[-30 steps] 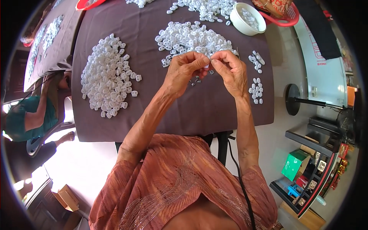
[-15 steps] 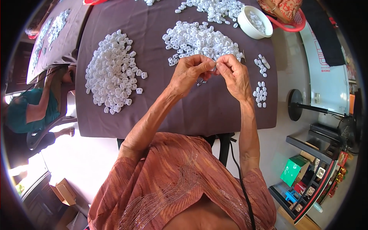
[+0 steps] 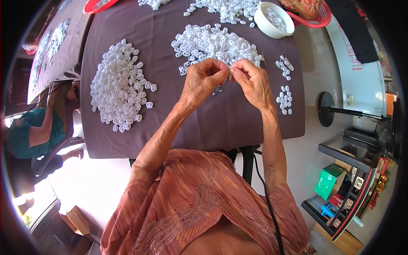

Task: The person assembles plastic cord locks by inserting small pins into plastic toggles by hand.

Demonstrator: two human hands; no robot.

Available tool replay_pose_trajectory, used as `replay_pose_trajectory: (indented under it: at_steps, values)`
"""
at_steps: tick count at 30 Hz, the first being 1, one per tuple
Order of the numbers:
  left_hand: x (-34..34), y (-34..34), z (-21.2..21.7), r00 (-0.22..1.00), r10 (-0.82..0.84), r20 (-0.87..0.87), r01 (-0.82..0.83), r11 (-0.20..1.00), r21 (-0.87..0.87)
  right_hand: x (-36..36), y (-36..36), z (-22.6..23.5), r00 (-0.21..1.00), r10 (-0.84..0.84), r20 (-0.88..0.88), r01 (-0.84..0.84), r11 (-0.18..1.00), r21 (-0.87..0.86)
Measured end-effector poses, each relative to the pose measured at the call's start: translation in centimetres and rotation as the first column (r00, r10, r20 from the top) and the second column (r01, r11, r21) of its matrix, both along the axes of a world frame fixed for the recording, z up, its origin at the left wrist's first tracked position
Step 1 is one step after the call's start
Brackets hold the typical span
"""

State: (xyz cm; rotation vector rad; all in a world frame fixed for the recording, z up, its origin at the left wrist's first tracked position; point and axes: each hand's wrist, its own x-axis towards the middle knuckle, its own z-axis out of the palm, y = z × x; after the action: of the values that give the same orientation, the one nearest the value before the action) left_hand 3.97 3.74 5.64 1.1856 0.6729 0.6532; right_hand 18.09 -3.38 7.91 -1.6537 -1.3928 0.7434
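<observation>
My left hand (image 3: 203,84) and my right hand (image 3: 251,85) meet over the table with thumbs and fingertips pinched together. What lies between them is mostly covered by the fingers and too small to name. Just beyond the fingertips spreads a heap of small white oval plastic pieces with holes (image 3: 214,42). A larger pile of similar white pieces (image 3: 117,87) lies to the left. Beneath my hands, a few tiny dark slivers (image 3: 218,90) rest on the brown tablecloth (image 3: 191,127).
On the right of the cloth sit two small groups of white pieces (image 3: 284,101). A white bowl (image 3: 263,26) stands at the back right beside a red basket (image 3: 324,18) and another person's arm. A red tray (image 3: 89,6) is at the far left. Someone in teal (image 3: 36,129) sits at another table.
The view has shifted slightly, so the table and piles appear a little farther left. Both hands stay pinched together in nearly the same pose.
</observation>
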Motion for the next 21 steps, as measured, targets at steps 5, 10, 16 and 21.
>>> replay_pose_trajectory:
  at_steps: [5, 10, 16, 21]
  values:
    - [-0.1, 0.0, -0.3, 0.995, -0.006, -0.095, 0.01, 0.999, 0.05, -0.4, 0.0, -0.1, 1.0, 0.012, -0.013, -0.011, 0.997, 0.077]
    - [-0.2, 0.5, -3.1, 0.939, -0.007, -0.345, 0.104, 0.959, 0.264, -0.1, 0.2, -0.8, 0.999, -0.014, -0.046, 0.018, 0.995, 0.094]
    - [-1.2, 1.2, -4.3, 0.931, 0.032, -0.363, 0.04, 0.981, 0.19, 0.3, 0.1, -2.0, 0.997, 0.003, 0.083, -0.006, 0.999, 0.042]
    - [-1.9, 2.3, -2.3, 1.0, -0.001, -0.014, -0.001, 0.994, -0.11, 0.3, 0.5, -0.9, 0.994, -0.034, 0.106, 0.027, 0.997, 0.066]
